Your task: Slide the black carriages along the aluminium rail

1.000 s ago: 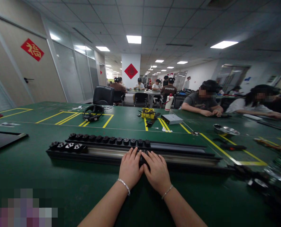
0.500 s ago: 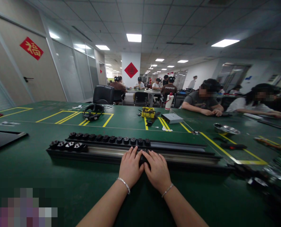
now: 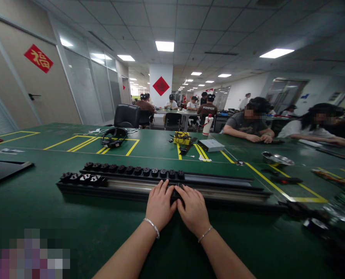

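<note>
From my end of the feed, I have the left hand (image 3: 160, 201) and the right hand (image 3: 192, 205) side by side over the middle of the near black rail (image 3: 128, 187), thumb tips almost meeting. A small dark piece shows between the fingers, but I cannot tell whether they grip it or only rest against it. The near rail lies crosswise on the green surface (image 3: 102, 232), its bright channel bare on both sides of the hands, with a cluster of black modules (image 3: 85, 178) at its left end.

Just behind it, close enough to crowd the far side, I see the far rail (image 3: 218, 179) with a long row of round modules (image 3: 138, 171). Off the near rail's right end, a dark heap of parts (image 3: 317, 224) sits beside a clear bottle (image 3: 342, 205). Farther right are a red-and-black tool (image 3: 286, 180) and a metal bowl (image 3: 277, 158); to the left, a dark panel (image 3: 6, 172). Well beyond the rails I make out a black headset (image 3: 114, 138), a yellow box (image 3: 182, 138) tangled in cable, a grey box (image 3: 211, 145) and a white bottle (image 3: 208, 125). A co-worker in a grey shirt (image 3: 233, 126) leans on the surface at right.
</note>
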Available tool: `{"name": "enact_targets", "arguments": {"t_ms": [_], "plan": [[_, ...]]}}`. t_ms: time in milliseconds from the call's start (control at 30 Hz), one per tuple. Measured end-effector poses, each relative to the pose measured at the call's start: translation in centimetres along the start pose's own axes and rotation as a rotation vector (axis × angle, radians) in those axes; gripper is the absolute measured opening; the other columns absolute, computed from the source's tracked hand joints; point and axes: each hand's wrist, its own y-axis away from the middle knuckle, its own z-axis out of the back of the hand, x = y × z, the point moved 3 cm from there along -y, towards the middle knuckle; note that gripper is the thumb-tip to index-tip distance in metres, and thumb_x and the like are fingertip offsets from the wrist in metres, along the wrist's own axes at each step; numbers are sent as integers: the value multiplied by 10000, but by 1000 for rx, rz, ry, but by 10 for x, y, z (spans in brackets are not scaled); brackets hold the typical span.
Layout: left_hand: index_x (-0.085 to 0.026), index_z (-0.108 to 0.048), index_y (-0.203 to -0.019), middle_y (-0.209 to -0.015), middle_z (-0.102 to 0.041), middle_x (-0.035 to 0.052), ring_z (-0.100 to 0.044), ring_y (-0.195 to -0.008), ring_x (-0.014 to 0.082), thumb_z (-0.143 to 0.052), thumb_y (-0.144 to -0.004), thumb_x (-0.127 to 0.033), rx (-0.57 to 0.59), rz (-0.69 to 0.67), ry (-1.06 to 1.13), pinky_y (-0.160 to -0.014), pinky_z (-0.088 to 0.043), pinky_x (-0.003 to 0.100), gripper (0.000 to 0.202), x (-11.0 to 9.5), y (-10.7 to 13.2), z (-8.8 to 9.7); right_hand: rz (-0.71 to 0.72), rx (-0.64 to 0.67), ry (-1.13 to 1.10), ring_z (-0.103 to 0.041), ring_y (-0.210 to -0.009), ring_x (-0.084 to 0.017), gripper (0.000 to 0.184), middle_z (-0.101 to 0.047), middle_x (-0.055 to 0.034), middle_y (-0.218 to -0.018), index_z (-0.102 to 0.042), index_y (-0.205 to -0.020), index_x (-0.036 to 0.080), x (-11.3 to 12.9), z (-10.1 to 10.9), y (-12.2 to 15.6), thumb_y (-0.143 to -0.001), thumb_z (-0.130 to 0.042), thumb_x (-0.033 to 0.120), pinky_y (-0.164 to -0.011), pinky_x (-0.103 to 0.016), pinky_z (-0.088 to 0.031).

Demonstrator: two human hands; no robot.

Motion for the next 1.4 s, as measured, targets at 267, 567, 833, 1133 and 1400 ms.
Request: {"name": "enact_targets", "arguments": {"t_ms": [267, 567, 833, 1133, 1400], "plan": [[-253, -503, -1144, -1349, -423, 49, -321, -1260, 234, -519, -760, -333, 8, 10, 9, -995, -306, 410, 392, -1, 0, 2, 17, 0, -4, -487, -1091, -177, 390, -565, -49, -1178, -522, -1184, 271, -1, -2, 0, -806, -428, 246, -961, -362, -303], [-272, -506, -1141, -1353, -419, 43, -324, -1260, 238, -504, -773, -352, 8, 0, 9, -999, -301, 417, 377, 0, -1, 2, -9, 10, -49, -479, -1095, -176, 390, -563, -45, -1174, -518, -1184, 274, -1, -1, 0, -810, -415, 234, -966, -366, -295], [-281, -518, -1131, -1345, -429, 41, -326, -1258, 240, -497, -781, -359, 12, -8, 12, -991, -308, 416, 359, 0, -1, 3, -13, 9, -72, -479, -1088, -180, 388, -566, -54, -1158, -521, -1179, 266, -2, -1, 0, -805, -425, 230, -959, -368, -300], [-298, -537, -1105, -1325, -454, 32, -343, -1248, 236, -496, -783, -368, -10, 4, 14, -1020, -255, 446, 331, 0, -1, 1, -3, -27, -50, -498, -1058, -175, 374, -586, -54, -1119, -545, -1154, 257, -4, -2, 0, -798, -437, 225, -941, -353, -330], [-303, -547, -1097, -1301, -487, 0, -356, -1239, 241, -476, -796, -370, -19, -12, 34, -1036, -224, 476, 317, -1, -1, 3, -7, -62, -77, -476, -1106, -194, 375, -578, -53, -1137, -555, -1142, 256, -5, -3, 0, -792, -435, 199, -958, -373, -327]]}}
